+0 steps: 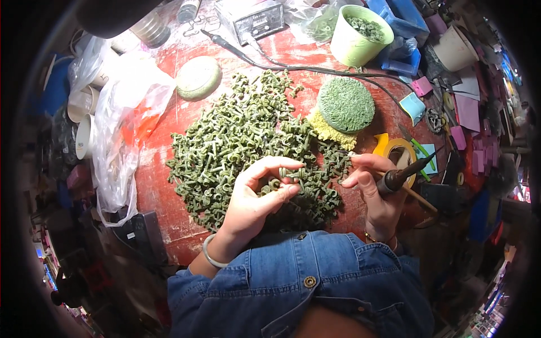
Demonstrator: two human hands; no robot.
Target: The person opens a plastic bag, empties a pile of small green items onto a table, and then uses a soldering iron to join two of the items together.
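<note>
A small craft workshop, crowded and well used. The worn red-painted surface (163, 186) carries a big heap of small green knotted pieces (242, 141), a grey metal power unit (251, 18) with black cables trailing from it, a pale green plastic cup (358, 36) filled with the same pieces, a round green textured pad (345, 104) and a yellow tape roll (399, 149). Crumpled clear plastic bags (121, 127) and bins of small parts crowd the edges.

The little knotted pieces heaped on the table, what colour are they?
The knotted pieces are a dull moss green, seen in the head view.
</note>
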